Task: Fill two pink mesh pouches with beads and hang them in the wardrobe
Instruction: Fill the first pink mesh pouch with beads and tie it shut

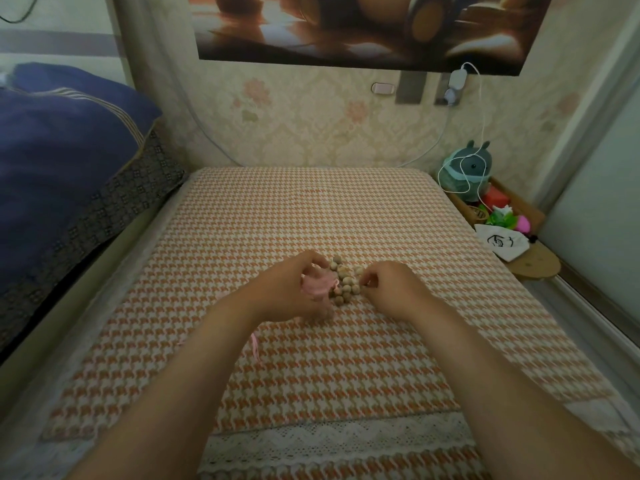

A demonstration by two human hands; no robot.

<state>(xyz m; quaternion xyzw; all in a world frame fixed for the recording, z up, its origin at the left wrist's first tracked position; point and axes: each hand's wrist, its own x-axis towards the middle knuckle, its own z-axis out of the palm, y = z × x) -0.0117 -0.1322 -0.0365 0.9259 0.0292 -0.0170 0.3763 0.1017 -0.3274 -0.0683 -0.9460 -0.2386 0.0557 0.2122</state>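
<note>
We see the left hand (294, 289) gripping a crumpled pink mesh pouch (317, 287), which touches a small pile of round tan beads (344, 284) on the orange-and-white houndstooth cloth (311, 209). The right hand (391, 289) curls its fingertips at the pile's edge (whether they pinch a bead, we cannot tell)

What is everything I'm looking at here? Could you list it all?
orange-and-white houndstooth cloth: one, covering the surface
round beige beads: one small pile, beige, mid-cloth
pink mesh pouch: one visible, pink, left of the beads
navy blue quilt: one, far left
teal plush toy: one, right-hand shelf
white drawstring bag with a drawn face: one, same shelf, nearer
white charger with cable: one, on the wall
left hand: one, grips the pouch
right hand: one, fingers curled at the beads
</note>
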